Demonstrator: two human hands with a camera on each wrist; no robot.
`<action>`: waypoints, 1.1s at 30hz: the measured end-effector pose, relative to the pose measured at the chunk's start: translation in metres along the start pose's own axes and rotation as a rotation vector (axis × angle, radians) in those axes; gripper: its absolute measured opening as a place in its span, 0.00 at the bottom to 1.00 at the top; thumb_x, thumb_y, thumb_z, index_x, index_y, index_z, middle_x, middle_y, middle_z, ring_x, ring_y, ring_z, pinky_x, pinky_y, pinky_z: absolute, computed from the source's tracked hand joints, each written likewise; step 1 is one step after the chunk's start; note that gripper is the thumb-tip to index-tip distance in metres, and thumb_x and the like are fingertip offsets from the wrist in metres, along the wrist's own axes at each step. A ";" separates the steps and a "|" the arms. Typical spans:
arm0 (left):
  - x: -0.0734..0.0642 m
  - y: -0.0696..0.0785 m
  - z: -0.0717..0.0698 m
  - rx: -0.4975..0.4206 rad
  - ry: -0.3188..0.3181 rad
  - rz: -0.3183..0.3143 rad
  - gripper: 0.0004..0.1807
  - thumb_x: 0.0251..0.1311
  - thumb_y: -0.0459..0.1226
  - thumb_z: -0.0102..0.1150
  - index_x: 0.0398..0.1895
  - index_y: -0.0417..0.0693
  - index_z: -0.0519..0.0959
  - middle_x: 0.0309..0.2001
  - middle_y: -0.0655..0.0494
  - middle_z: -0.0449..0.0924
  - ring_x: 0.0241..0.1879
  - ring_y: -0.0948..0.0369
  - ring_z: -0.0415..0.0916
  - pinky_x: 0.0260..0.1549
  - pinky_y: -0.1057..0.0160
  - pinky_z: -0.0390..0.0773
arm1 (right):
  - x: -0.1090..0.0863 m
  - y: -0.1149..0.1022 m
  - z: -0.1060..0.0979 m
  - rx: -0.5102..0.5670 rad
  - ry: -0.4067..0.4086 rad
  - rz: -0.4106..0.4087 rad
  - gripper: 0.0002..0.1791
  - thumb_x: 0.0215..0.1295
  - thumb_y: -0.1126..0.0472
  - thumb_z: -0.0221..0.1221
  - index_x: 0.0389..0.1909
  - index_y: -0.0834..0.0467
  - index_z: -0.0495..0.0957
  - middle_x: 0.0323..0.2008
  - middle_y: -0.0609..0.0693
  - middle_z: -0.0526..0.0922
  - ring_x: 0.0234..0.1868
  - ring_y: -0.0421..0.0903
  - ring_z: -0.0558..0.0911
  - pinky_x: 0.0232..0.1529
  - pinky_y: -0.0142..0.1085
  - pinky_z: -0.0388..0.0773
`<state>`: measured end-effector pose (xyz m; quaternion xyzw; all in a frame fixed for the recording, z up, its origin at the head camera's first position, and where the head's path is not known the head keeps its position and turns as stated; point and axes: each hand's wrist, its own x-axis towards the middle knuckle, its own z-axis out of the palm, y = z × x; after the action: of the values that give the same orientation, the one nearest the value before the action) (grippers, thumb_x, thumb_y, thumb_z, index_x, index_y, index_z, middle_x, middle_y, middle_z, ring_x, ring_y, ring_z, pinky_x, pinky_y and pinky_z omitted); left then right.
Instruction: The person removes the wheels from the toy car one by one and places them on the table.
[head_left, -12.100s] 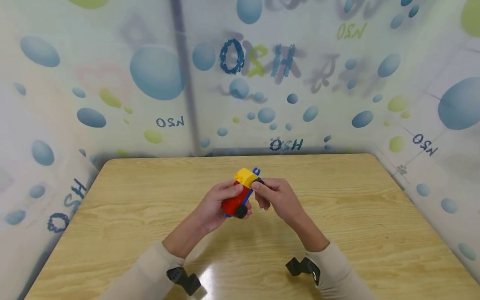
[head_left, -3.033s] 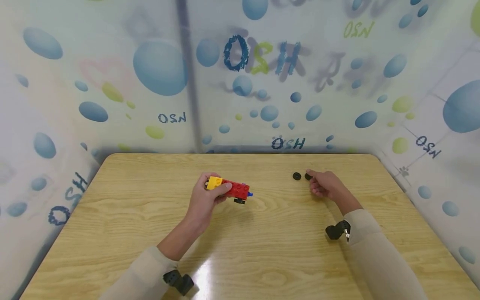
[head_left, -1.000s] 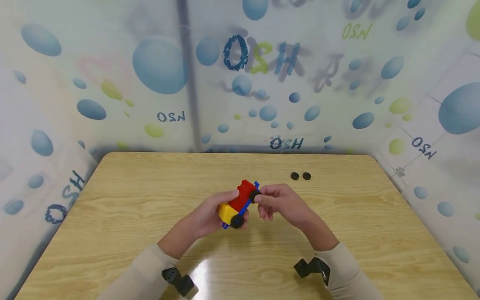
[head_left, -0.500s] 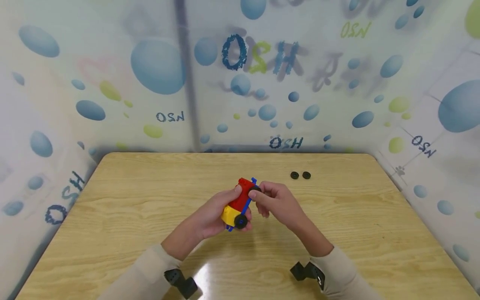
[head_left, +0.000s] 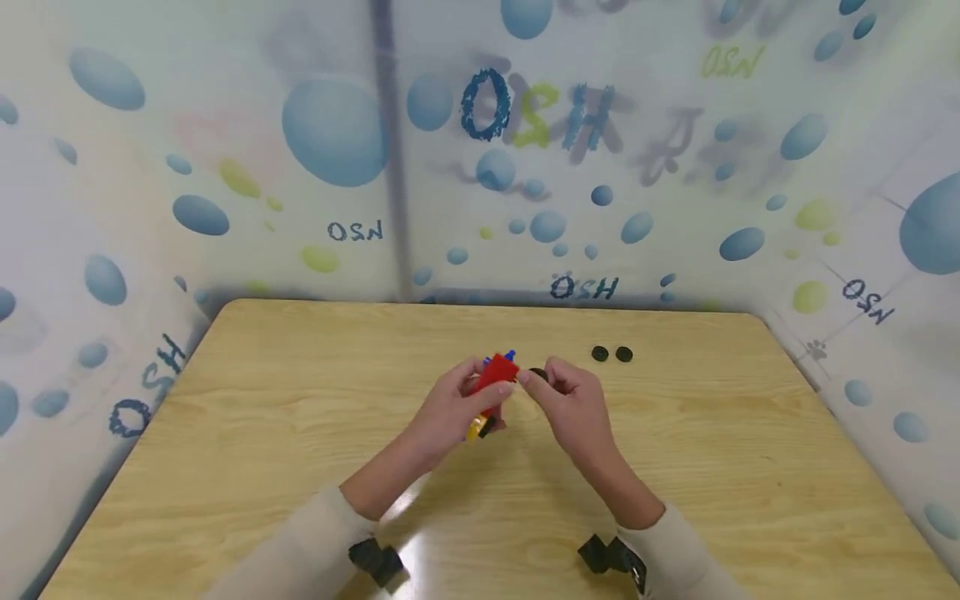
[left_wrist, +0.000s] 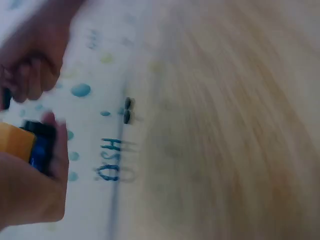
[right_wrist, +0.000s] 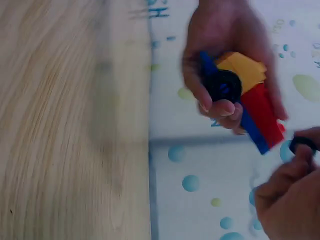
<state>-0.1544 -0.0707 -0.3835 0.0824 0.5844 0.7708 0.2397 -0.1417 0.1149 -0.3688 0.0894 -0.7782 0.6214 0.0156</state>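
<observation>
My left hand holds a toy car of red, yellow and blue building blocks, its red block toward the far side. In the right wrist view, one black wheel sits on the blue base beside the yellow block. The end of the base under the red block shows no wheel on that side. My right hand pinches a loose black wheel between thumb and fingers, just right of the car and apart from it. The car's other side is hidden.
Two black wheels lie side by side on the wooden table, toward the back right. A patterned wall rises behind the table's far edge.
Two wheels have come to lie on the table since the earliest frame. The wheel my right hand gripped on the car's red end is now off, and the car has tilted.
</observation>
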 end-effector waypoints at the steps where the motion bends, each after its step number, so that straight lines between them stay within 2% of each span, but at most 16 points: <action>1: 0.000 0.001 -0.001 0.043 0.043 0.010 0.23 0.67 0.51 0.56 0.54 0.44 0.70 0.33 0.48 0.78 0.28 0.57 0.81 0.39 0.57 0.83 | -0.001 0.000 -0.001 -0.024 0.003 0.015 0.24 0.67 0.53 0.60 0.17 0.61 0.64 0.13 0.50 0.65 0.15 0.43 0.64 0.17 0.32 0.60; 2: 0.000 0.002 -0.003 0.089 0.088 0.022 0.23 0.66 0.51 0.57 0.53 0.44 0.70 0.33 0.48 0.79 0.28 0.56 0.82 0.38 0.56 0.83 | -0.001 0.000 -0.002 -0.049 0.001 0.034 0.25 0.68 0.51 0.60 0.17 0.61 0.64 0.13 0.51 0.66 0.15 0.43 0.65 0.17 0.32 0.61; 3: -0.001 0.004 -0.005 0.090 0.104 0.040 0.23 0.67 0.51 0.56 0.52 0.43 0.70 0.32 0.48 0.79 0.27 0.56 0.81 0.38 0.56 0.84 | 0.000 0.001 -0.004 -0.052 -0.024 0.050 0.24 0.68 0.50 0.59 0.18 0.61 0.66 0.14 0.51 0.68 0.16 0.43 0.66 0.17 0.32 0.64; 6: -0.004 0.011 -0.008 0.057 0.148 0.073 0.24 0.67 0.52 0.54 0.51 0.42 0.70 0.29 0.49 0.79 0.26 0.56 0.82 0.37 0.55 0.84 | 0.005 0.007 -0.009 -0.027 -0.091 0.125 0.25 0.69 0.45 0.56 0.23 0.62 0.70 0.17 0.53 0.74 0.17 0.44 0.71 0.21 0.35 0.72; 10: -0.005 0.016 -0.012 -0.017 0.177 0.077 0.25 0.67 0.53 0.55 0.52 0.42 0.69 0.30 0.49 0.78 0.27 0.56 0.83 0.38 0.56 0.84 | 0.015 0.017 -0.016 0.017 -0.083 0.208 0.27 0.68 0.40 0.55 0.26 0.63 0.72 0.18 0.52 0.75 0.18 0.44 0.72 0.22 0.37 0.73; 13: -0.006 0.016 -0.013 -0.080 0.160 0.033 0.26 0.68 0.52 0.53 0.57 0.43 0.68 0.31 0.49 0.78 0.28 0.55 0.83 0.40 0.55 0.83 | 0.027 0.026 -0.023 0.057 -0.086 0.285 0.27 0.67 0.39 0.55 0.28 0.62 0.73 0.18 0.50 0.74 0.19 0.43 0.71 0.23 0.36 0.72; 16: -0.006 0.014 -0.014 -0.096 0.133 -0.001 0.27 0.69 0.53 0.52 0.59 0.42 0.66 0.31 0.49 0.78 0.29 0.55 0.83 0.42 0.54 0.83 | 0.041 0.039 -0.033 0.099 -0.083 0.349 0.26 0.68 0.40 0.55 0.29 0.61 0.73 0.18 0.49 0.74 0.18 0.41 0.71 0.23 0.34 0.71; 25: -0.007 0.010 -0.014 -0.061 0.080 -0.027 0.28 0.69 0.53 0.51 0.60 0.41 0.65 0.31 0.49 0.78 0.30 0.56 0.82 0.43 0.55 0.83 | 0.079 0.084 -0.067 0.123 -0.019 0.548 0.26 0.73 0.43 0.49 0.39 0.67 0.71 0.19 0.46 0.73 0.19 0.38 0.70 0.23 0.29 0.69; 33: -0.007 0.007 -0.012 -0.015 0.037 -0.032 0.31 0.66 0.55 0.53 0.60 0.41 0.67 0.30 0.50 0.78 0.29 0.57 0.80 0.43 0.53 0.83 | 0.091 0.097 -0.083 0.121 0.001 0.663 0.18 0.77 0.50 0.45 0.38 0.62 0.72 0.17 0.44 0.74 0.17 0.38 0.70 0.21 0.28 0.69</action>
<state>-0.1553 -0.0856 -0.3796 0.0571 0.5843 0.7727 0.2416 -0.2541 0.2049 -0.4311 -0.1684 -0.7266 0.6378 -0.1923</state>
